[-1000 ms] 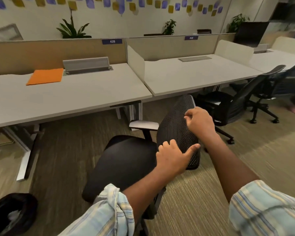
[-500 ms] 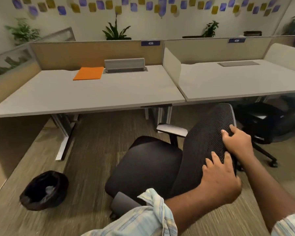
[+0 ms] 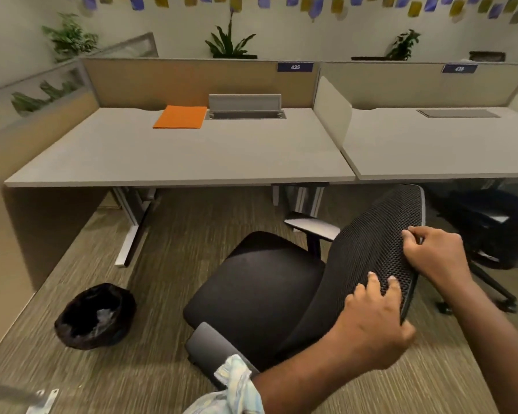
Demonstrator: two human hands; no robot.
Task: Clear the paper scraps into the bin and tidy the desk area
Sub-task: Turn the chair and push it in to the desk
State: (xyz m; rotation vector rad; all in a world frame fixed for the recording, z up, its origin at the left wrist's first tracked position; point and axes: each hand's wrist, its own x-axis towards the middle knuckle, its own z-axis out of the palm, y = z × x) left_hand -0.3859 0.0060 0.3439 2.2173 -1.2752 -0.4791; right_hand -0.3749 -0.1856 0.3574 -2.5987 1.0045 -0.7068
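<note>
Carpet covers the floor of this office, with long grey desks set in a row. Both hands hold the mesh back of a black office chair (image 3: 371, 258). The left hand (image 3: 374, 321) is closed over the low edge of the back, fingers (image 3: 371, 282) spread on the mesh. The right hand (image 3: 434, 252) pinches the far edge higher up. Two hands on the back make it easy to roll and turn the chair, likely to push it under the desk.

Just ahead of the hands is the chair's seat, with a grey armrest (image 3: 311, 227) on the far side of it. Beyond the seat stands the desk (image 3: 177, 162). Its top looks free of scraps, so that part seems done. An orange folder (image 3: 180, 117) lies flat at the back of the desk, well apart from the hands, next to a grey cable flap (image 3: 245, 103).

Off to the left of the grip, on the floor, sits the black bin (image 3: 95, 316). Something pale lies inside, maybe the paper scraps, but it is too blurry to be sure.

Another black chair (image 3: 488, 225) stands to the right of the hands.
</note>
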